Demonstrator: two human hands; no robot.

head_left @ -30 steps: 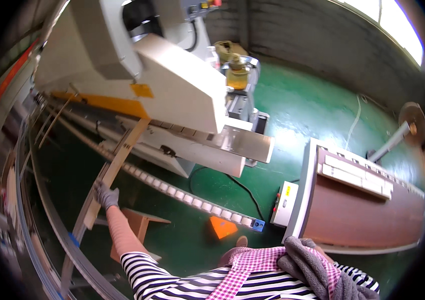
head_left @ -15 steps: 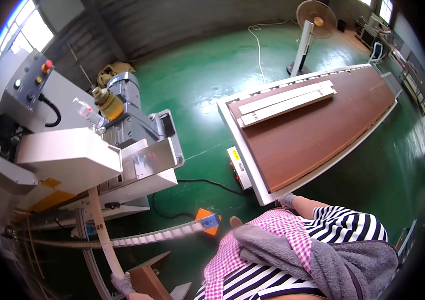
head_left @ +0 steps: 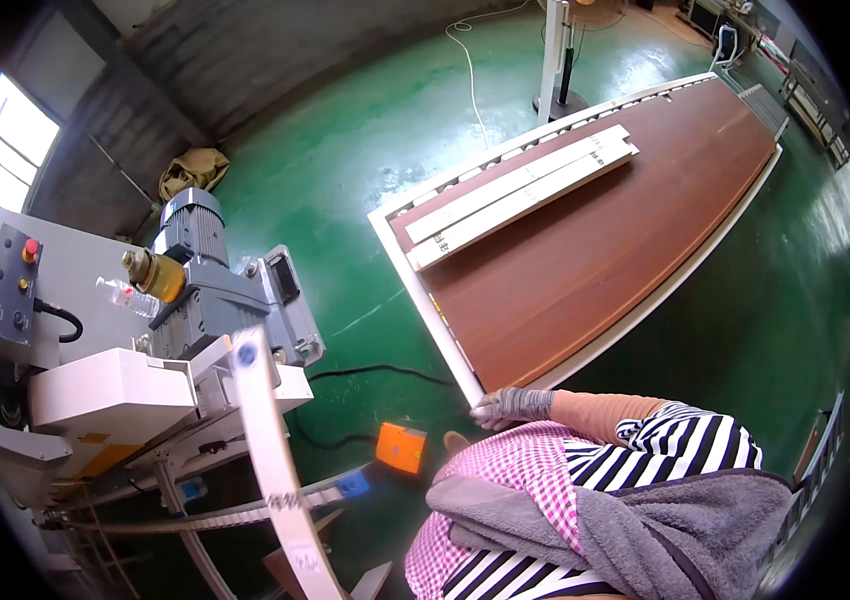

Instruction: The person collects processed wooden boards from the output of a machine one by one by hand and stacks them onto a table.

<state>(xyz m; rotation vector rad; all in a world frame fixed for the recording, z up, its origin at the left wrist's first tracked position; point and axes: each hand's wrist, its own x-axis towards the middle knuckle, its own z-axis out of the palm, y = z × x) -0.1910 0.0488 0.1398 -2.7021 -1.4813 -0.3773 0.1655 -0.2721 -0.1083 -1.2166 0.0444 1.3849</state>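
Note:
A long pale wooden board (head_left: pixel 270 440) rises from the bottom edge over the machine's front, its far end tipped up beside the white housing (head_left: pixel 110 390). My left hand is out of view, below the board's visible part. My right hand (head_left: pixel 507 406), in a grey glove, is closed on the near corner of the white frame (head_left: pixel 437 330) of a brown-topped table (head_left: pixel 645 240). Two white strips (head_left: pixel 515 205) lie on that table. A roller rail (head_left: pixel 185 520) with a blue end cap runs under the board.
A machine with a button panel (head_left: pixel 10 285), grey motor (head_left: pixel 195 260), yellow container (head_left: pixel 155 275) and bottle (head_left: pixel 123 295) stands left. An orange object (head_left: pixel 400 445) and black cable (head_left: pixel 375 368) lie on the floor. A fan stand (head_left: pixel 555 60) stands behind the table; a sack (head_left: pixel 195 175) sits by the wall.
The view has swung right toward the table. The board's far end has come out from under the housing and lifted. My left hand has left view; my right hand now shows at the table's corner.

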